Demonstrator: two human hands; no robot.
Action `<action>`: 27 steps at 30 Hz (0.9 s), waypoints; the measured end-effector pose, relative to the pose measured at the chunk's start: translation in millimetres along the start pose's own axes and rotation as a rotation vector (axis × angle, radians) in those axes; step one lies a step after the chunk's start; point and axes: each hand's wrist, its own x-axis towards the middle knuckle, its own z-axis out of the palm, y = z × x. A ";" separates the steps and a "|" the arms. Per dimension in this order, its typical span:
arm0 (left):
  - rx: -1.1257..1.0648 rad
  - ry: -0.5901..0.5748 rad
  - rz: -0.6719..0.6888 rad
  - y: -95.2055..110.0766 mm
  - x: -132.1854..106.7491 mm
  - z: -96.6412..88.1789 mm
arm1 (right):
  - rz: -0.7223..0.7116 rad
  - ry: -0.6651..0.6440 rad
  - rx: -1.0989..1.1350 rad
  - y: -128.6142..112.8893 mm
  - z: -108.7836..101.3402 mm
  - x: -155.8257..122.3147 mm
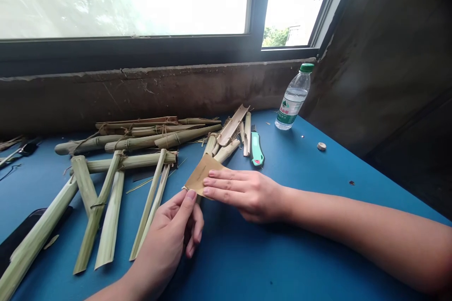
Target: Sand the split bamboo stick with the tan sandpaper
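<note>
A small brown sheet with faint print, looking like the back of sandpaper (200, 172), is between my hands above the blue table. My right hand (243, 193) presses its straight fingers on top of the sheet, and the thumb is hidden below. At the sheet's lower left corner, my left hand (176, 225) pinches thumb against forefinger. A pale tip pokes out by those fingertips; the rest of that piece is covered. Just beyond the sheet lie split bamboo pieces (232, 127) and a green utility knife (257, 149).
A tied bamboo frame (102, 197) stands at the left, with bundled bamboo lengths (151, 141) behind it. A water bottle (292, 99) stands at the back right of the blue table (318, 263), near a small pale ring (321, 146). A dark flat object (21, 235) lies under the frame.
</note>
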 end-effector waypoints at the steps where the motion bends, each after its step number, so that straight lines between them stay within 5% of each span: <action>1: 0.034 -0.006 0.009 -0.5 -1.5 0.2 | 0.019 0.009 0.000 -0.5 -0.2 0.1; 4: 0.186 -0.038 0.039 -2.1 -7.8 1.6 | 0.152 0.105 -0.016 -1.5 -0.6 -1.2; 8: 0.440 -0.080 0.176 -5.9 -12.2 -0.7 | 0.002 0.052 0.039 -0.7 -0.4 -3.0; 12: 0.727 -0.150 0.364 -9.9 -10.8 -7.6 | 0.143 0.149 -0.037 0.8 -0.4 -2.7; 14: 0.809 -0.175 0.407 -11.2 -10.6 -9.7 | 0.099 0.136 -0.024 -0.6 -0.7 -2.1; 17: 0.889 -0.163 0.465 -11.8 -10.5 -11.1 | 0.032 0.101 0.005 -2.0 -0.4 -1.9; 21: 0.966 -0.139 0.534 -12.9 -8.1 -13.0 | 0.175 0.162 -0.028 -0.7 0.7 -2.8; 27: 0.838 -0.156 0.442 -19.6 -4.8 -15.6 | 0.131 0.134 0.027 0.8 -0.2 -2.2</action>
